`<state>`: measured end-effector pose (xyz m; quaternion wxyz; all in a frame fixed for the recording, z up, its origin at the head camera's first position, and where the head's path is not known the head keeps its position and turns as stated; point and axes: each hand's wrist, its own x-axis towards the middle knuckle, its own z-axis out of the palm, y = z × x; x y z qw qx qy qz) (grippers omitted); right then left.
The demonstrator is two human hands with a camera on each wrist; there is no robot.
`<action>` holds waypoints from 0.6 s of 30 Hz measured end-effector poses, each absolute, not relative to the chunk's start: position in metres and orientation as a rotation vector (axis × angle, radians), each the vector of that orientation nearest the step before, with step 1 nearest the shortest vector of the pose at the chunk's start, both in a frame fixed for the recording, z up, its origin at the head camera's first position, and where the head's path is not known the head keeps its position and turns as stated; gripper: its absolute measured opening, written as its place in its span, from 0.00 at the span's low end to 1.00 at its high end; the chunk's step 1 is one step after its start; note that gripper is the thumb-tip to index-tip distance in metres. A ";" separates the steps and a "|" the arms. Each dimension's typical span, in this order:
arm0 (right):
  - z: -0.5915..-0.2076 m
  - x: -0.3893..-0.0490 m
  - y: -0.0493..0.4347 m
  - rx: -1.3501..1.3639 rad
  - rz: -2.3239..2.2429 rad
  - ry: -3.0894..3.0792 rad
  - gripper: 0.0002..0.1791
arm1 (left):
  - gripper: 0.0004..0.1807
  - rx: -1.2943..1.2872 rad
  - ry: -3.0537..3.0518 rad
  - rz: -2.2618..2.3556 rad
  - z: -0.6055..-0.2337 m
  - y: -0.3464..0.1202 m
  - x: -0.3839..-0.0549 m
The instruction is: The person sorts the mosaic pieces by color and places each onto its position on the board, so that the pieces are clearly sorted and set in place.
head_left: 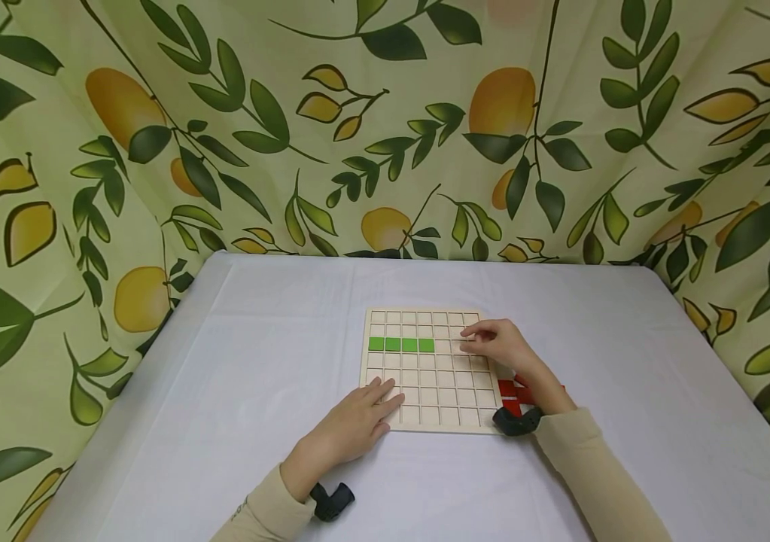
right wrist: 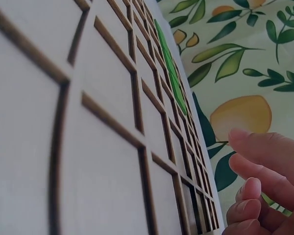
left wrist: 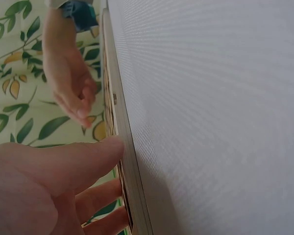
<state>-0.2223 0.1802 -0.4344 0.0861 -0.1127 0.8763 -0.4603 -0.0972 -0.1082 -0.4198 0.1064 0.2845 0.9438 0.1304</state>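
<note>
A pale wooden grid board (head_left: 428, 395) lies on the table. Several green square tiles (head_left: 393, 345) fill cells side by side in one row, starting at its left edge. My left hand (head_left: 351, 423) rests on the board's lower left corner with fingers spread; in the left wrist view its thumb (left wrist: 100, 155) touches the board's edge. Over the right side of the board hovers my right hand (head_left: 501, 345). Its thumb and index finger are apart, the other fingers loosely curled, and nothing shows between them in the right wrist view. Red tiles (head_left: 508, 389) lie beside the board, partly hidden under the right forearm.
A white cloth covers the table (head_left: 249, 361). Behind it and along both sides hangs a curtain (head_left: 385, 150) printed with leaves and fruit. A black device (head_left: 516, 421) is strapped on the right wrist, and another (head_left: 333, 503) on the left.
</note>
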 end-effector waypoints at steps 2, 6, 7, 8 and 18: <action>-0.435 -0.222 0.182 -0.313 -1.362 2.615 0.17 | 0.25 0.840 2.782 0.381 -0.420 -0.108 -0.097; -0.435 -0.222 0.186 -0.256 -1.336 2.625 0.17 | 0.25 0.848 2.788 0.365 -0.420 -0.108 -0.098; -0.435 -0.222 0.188 -0.246 -1.334 2.625 0.17 | 0.25 0.848 2.788 0.365 -0.420 -0.108 -0.098; -0.435 -0.222 0.189 -0.239 -1.332 2.627 0.17 | 0.25 0.850 2.787 0.366 -0.420 -0.108 -0.098; -0.436 -0.220 0.202 -0.227 -1.287 2.676 0.17 | 0.25 0.856 2.794 0.369 -0.420 -0.108 -0.097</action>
